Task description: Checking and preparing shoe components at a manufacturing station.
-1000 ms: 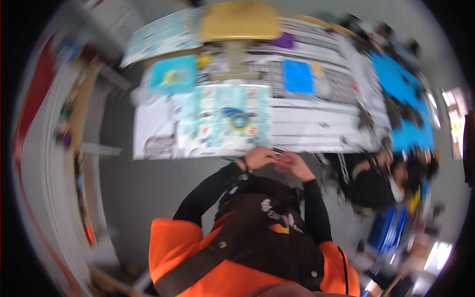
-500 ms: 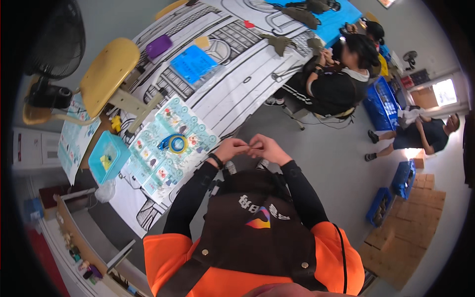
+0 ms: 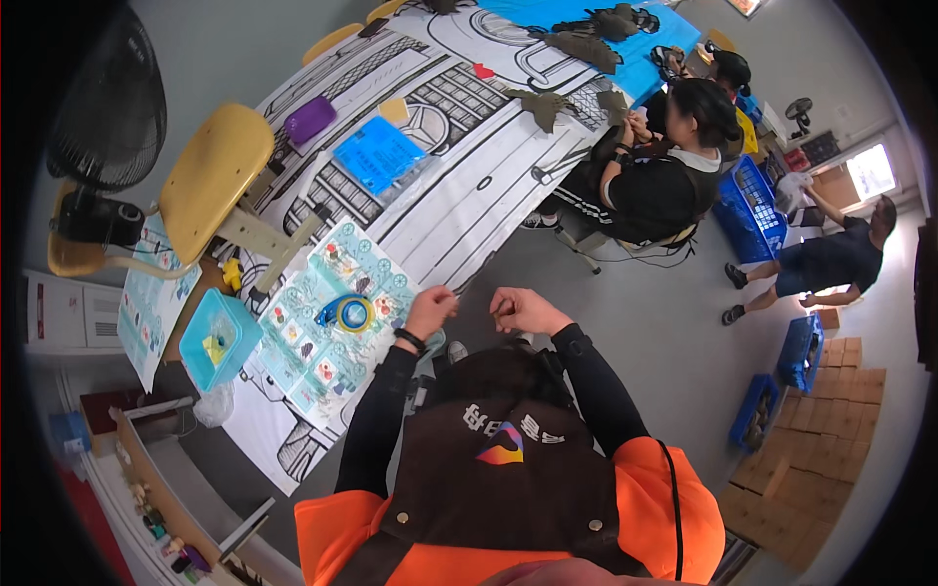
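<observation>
In front of my dark apron, my left hand (image 3: 431,314) and my right hand (image 3: 528,313) are held up, a short gap between them. Both have their fingers pinched together. Whatever they hold, if anything, is too small to make out. My left hand is beside the edge of a pale teal printed sheet (image 3: 337,259) on the table. On that sheet lies a roll of tape (image 3: 367,314) with a blue and yellow rim, next to a blue piece that looks like a dispenser.
The patterned table (image 3: 454,210) holds a turquoise tray (image 3: 191,344), a blue packet (image 3: 379,154) and a purple tray (image 3: 311,119). A wooden chair seat (image 3: 215,161) and fan (image 3: 107,107) are leftward. A seated person (image 3: 650,190) works at the far right; another stands near blue crates (image 3: 752,210).
My hands, together before, have moved apart, the left going left and the right staying nearly in place. The standing person at the right has raised one arm with a pale bag.
</observation>
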Demonstrator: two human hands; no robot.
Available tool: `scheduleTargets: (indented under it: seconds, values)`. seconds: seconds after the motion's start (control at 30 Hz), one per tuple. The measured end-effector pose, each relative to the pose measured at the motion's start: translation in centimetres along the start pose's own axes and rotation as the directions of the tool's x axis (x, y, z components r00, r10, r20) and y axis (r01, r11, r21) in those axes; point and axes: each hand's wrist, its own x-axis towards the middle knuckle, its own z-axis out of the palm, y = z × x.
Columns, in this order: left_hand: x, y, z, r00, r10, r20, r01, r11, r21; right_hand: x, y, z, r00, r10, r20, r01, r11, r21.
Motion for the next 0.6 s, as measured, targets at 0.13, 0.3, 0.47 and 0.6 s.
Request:
scheduleTargets:
  seconds: [0.13, 0.3, 0.47, 0.6]
  values:
    - [1.3, -1.6, -3.8, 0.992, -0.065, -0.106, 0.043, 0.98, -0.196, 2.4, 1.5, -2.4, 1.0, -0.014, -0.002, 0.014, 0.996, 0.084]
    - [4.1, -3.6, -5.9, 0.991, -0.103, -0.084, 0.11, 0.991, 0.074, 8.1, 3.2, -5.8, 0.972, 0.15, -0.182, -0.112, 0.972, 0.205]
    - [9.7, -5.6, -6.6, 0.939, -0.06, -0.339, 0.181, 0.924, 0.336, 17.0, 4.9, -10.4, 0.93, 0.225, -0.29, -0.173, 0.965, 0.195]
    - [15.1, -6.0, -8.8, 0.879, -0.066, -0.473, 0.348, 0.766, 0.541, 25.7, 5.5, -14.7, 0.908, 0.16, -0.387, -0.175, 0.985, -0.002]
